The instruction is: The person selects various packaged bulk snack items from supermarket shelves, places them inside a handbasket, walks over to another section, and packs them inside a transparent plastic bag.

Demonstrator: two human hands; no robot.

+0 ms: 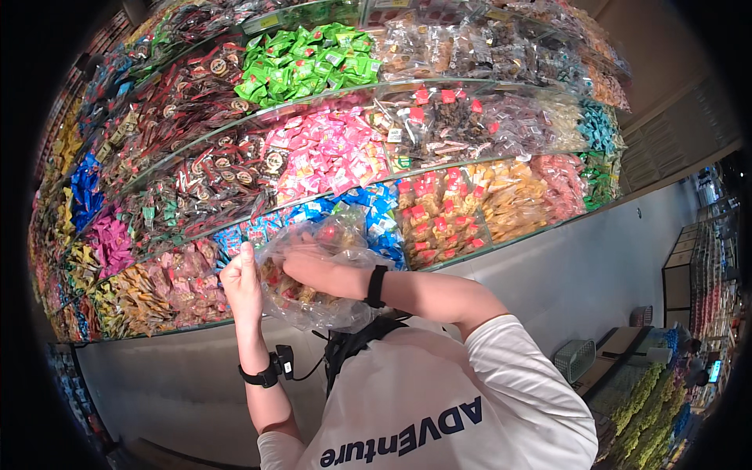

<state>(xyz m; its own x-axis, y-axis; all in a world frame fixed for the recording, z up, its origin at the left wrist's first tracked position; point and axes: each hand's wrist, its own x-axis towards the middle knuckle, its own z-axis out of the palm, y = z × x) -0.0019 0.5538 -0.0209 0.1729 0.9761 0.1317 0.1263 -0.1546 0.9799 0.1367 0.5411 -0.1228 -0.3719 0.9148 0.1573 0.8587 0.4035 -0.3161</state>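
Note:
A clear plastic bag (335, 311) hangs in front of my chest, at the front edge of the candy display. Small packets with red labels (288, 291) show through its film. On the bag's left side, my left hand (242, 282) is closed on its edge with the thumb pointing up. My right hand (305, 261) reaches into the bag, its fingers partly veiled by plastic, so whether they grip a packet is unclear. Just beyond the bag lie blue wrapped packets (385, 226) and, to their right, a compartment of red-labelled clear packets (443, 229).
Tiered bins with clear dividers rise ahead, holding pink packets (335, 150), green packets (308, 61) and dark-wrapped snacks (194, 88). A pale panel (540, 288) fronts the display. At right, a plastic basket (576, 359) stands near another stocked display. A cable runs by my left wrist.

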